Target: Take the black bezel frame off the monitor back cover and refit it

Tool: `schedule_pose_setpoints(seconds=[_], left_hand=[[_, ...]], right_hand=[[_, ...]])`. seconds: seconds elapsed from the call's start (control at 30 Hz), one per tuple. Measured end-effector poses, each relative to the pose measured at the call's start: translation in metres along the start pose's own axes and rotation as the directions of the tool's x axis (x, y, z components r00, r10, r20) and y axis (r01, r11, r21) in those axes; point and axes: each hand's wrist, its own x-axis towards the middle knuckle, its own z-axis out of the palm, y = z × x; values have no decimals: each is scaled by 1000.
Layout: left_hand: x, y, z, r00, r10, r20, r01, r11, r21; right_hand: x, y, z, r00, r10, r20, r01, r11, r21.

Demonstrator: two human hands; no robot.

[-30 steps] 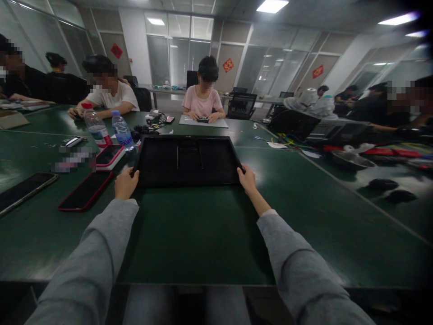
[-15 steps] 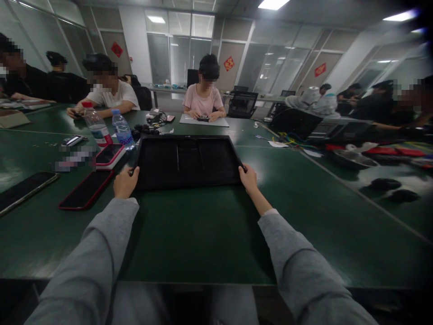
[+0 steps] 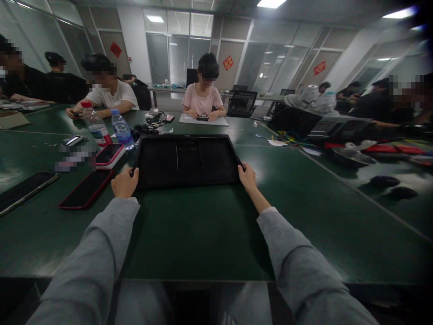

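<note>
Lying on the green table (image 3: 189,234) ahead of me is a wide black tray-like panel (image 3: 155,162). It has a raised rim and two thin pale lines near its middle; its exact kind I cannot make out. My left hand (image 3: 125,183) grips the panel's left edge, thumb on top and fingers wrapped beneath. On the opposite short edge, my right hand (image 3: 248,177) is closed in the same way. The undersides of both grips are hidden. Just left of my left hand lies a phone with a red case (image 3: 86,189).
Behind that phone are a pink-edged phone on a white box (image 3: 108,155), a red-capped bottle (image 3: 96,124) and a blue-capped bottle (image 3: 122,128). Another phone (image 3: 25,192) lies far left. Across the table a person in pink (image 3: 203,99) works over a white board. A metal bowl (image 3: 353,158) stands right.
The view has shifted very slightly. Both hands keep their grip on the black tray-like panel, which stays in nearly the same place.
</note>
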Motion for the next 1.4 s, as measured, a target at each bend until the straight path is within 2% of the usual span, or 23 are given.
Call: schedule_pose_setpoints(seconds=[0.07, 0.2, 0.3, 0.37, 0.53, 0.73, 0.83, 0.97, 1.1, 1.27, 1.4], left_hand=[[-7, 5, -1, 997, 49, -66, -49, 999, 6], [-24, 20, -1, 963, 178, -203, -178, 984, 18], [-35, 30, 1, 932, 283, -227, -282, 959, 40], [-40, 35, 3, 904, 363, -225, -361, 931, 49], [-51, 52, 14, 826, 535, -178, -538, 842, 35], [-73, 94, 33, 696, 711, -102, -713, 701, 13], [-79, 108, 39, 670, 739, -74, -741, 672, 4], [-79, 109, 43, 676, 735, -58, -736, 677, 3], [-78, 107, 45, 679, 732, -61, -733, 680, -9], [-83, 112, 33, 640, 767, -53, -767, 633, -106], [-104, 126, 20, 603, 798, -14, -770, 577, -273]], right_hand=[[-1, -2, -1, 1000, 1, 2, -1, 1000, -22], [-5, -9, -3, 1000, -12, -14, 10, 994, -109], [-11, -19, -5, 987, -122, -100, 90, 958, -274], [-19, -29, -5, 969, -226, -104, 171, 909, -379], [-52, -69, 13, 936, -347, 60, 337, 832, -441], [-93, -114, 53, 822, -471, 320, 565, 748, -348], [-98, -121, 61, 789, -464, 402, 596, 737, -318], [-96, -121, 60, 780, -431, 453, 592, 743, -312], [-96, -122, 60, 784, -425, 453, 588, 742, -322], [-97, -125, 60, 791, -425, 440, 577, 758, -305], [-96, -124, 60, 790, -450, 416, 585, 755, -295]])
